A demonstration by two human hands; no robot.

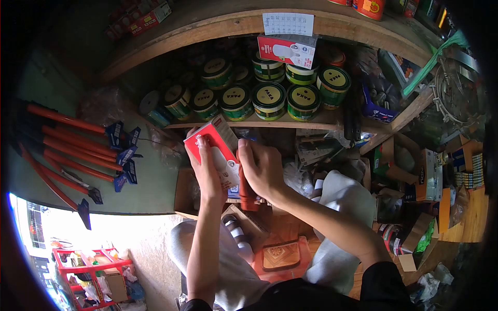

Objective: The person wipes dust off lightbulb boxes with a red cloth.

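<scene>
My left hand [208, 176] grips a red and white light bulb box [224, 163], its thumb lying across the front with the bulb picture. The box is tilted, with its narrow printed side facing up and to the right. Close against the box's right edge, my right hand [263, 168] is closed around a reddish-brown, ridged, handle-like thing [250, 201], which hangs down below the fingers. Its upper part is hidden by the hand.
Paint cans [268, 98] line the shelf ahead, under a wooden beam [218, 27]. Orange-handled tools [78, 142] lie at left. Opened cartons [397, 160] crowd the right side. A red rack [93, 264] stands lower left. A small stool [281, 256] is between my knees.
</scene>
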